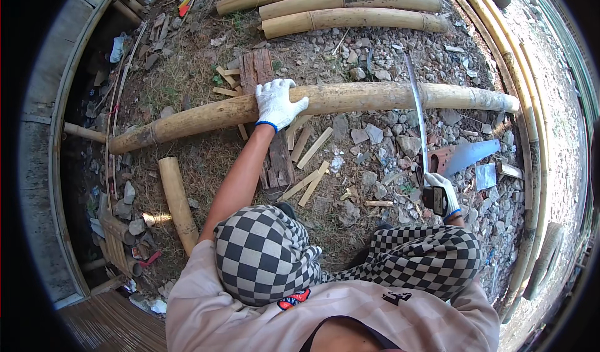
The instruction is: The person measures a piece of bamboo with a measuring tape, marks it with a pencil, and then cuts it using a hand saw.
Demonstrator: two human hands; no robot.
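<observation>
Bamboo pole (350,99) is lying whole under my left hand (277,104), which is pressing flat on it; my right hand (439,193) is gripping the saw (417,111), blade resting across it, cut barely begun.

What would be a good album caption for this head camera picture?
Gloved left hand steadies a long bamboo pole on stony ground while the gloved right hand holds a saw across it.

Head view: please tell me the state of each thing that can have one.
Long bamboo pole: lying across wooden block, pressed down.
Left hand: gloved, flat on pole.
Right hand: gloved, gripping saw handle.
Saw: blade resting on pole.
Second saw: lying unused on stones.
Short bamboo piece: lying loose.
</observation>
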